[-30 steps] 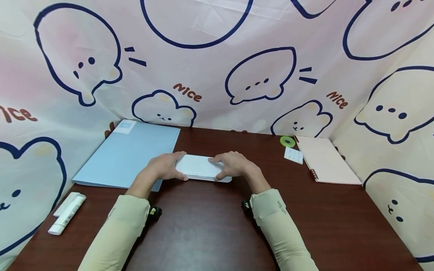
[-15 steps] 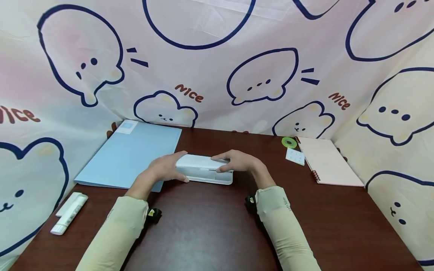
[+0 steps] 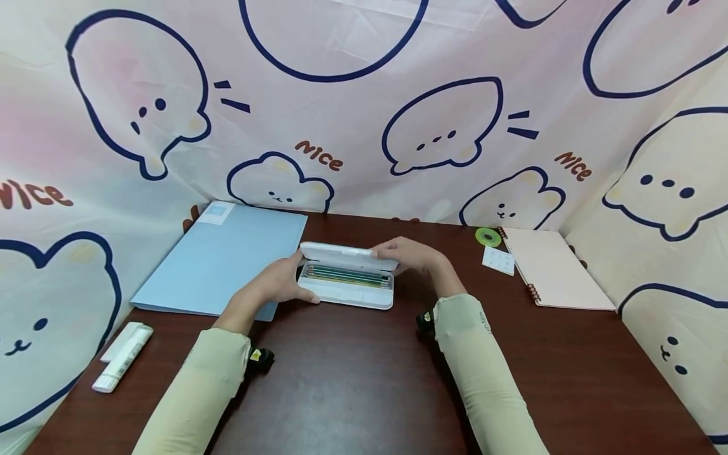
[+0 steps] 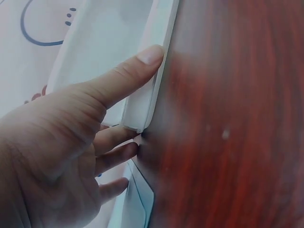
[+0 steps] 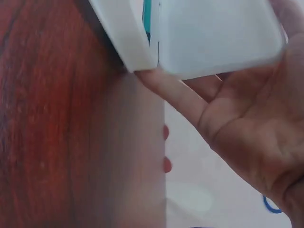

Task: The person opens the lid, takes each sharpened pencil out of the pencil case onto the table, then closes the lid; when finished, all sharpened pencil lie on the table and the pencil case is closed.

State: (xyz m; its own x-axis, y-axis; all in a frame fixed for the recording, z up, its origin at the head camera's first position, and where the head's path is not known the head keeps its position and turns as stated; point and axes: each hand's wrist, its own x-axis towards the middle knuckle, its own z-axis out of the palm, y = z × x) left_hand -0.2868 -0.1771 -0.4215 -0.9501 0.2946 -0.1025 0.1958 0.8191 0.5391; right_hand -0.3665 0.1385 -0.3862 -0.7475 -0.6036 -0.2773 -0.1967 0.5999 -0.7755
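Our dark wooden table (image 3: pixel 352 385), a blue folder (image 3: pixel 227 259) back left, our white case (image 3: pixel 347 294) on the table just right of it, lid (image 3: pixel 341 254) raised, our left hand (image 3: pixel 279 281) gripping its left end, our right (image 3: pixel 415 258) pinching the lid, slim pencils (image 3: pixel 347 276) inside.

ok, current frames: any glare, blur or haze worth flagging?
Head: mostly sharp, pale sheen on the near tabletop. Left wrist: hazy, wood grain smeared, the left hand clearer. Right wrist: soft too, the raised lid blurred along its edge, the right hand lacking crisp detail.
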